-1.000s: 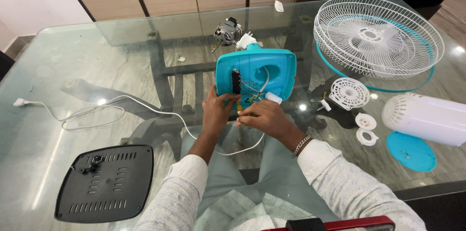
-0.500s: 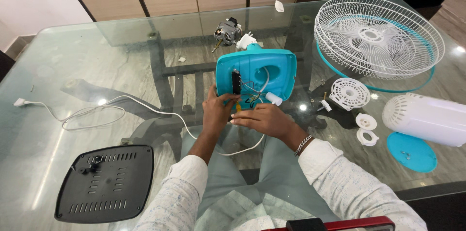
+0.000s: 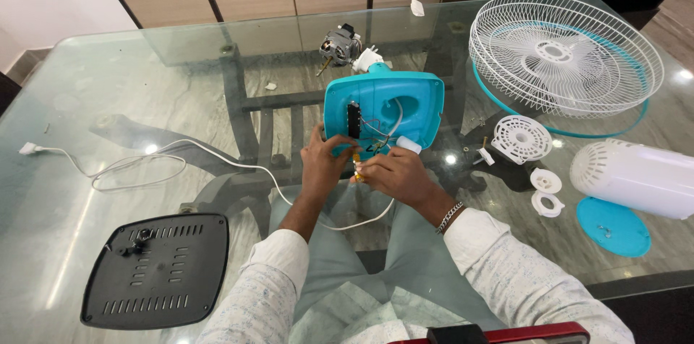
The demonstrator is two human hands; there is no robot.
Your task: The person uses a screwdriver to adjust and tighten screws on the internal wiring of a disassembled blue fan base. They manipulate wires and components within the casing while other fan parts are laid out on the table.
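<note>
The teal fan housing (image 3: 383,109) stands open side toward the person, near the middle of the glass table (image 3: 108,84), with its wires and a black switch strip showing inside. Just below it the left hand (image 3: 323,163) grasps the lower edge of the housing, and the right hand (image 3: 394,174) pinches a small yellow part among the wires; it seems the wiring work is in hand, and the next move calls for fine, steady fingers. Behind the housing lies one motor (image 3: 338,44). To the right of it are one wire guard (image 3: 564,55), one white cover (image 3: 636,176), one teal disc (image 3: 613,225). To the left of it lie one white cord (image 3: 144,163) and one black base plate (image 3: 155,272).
</note>
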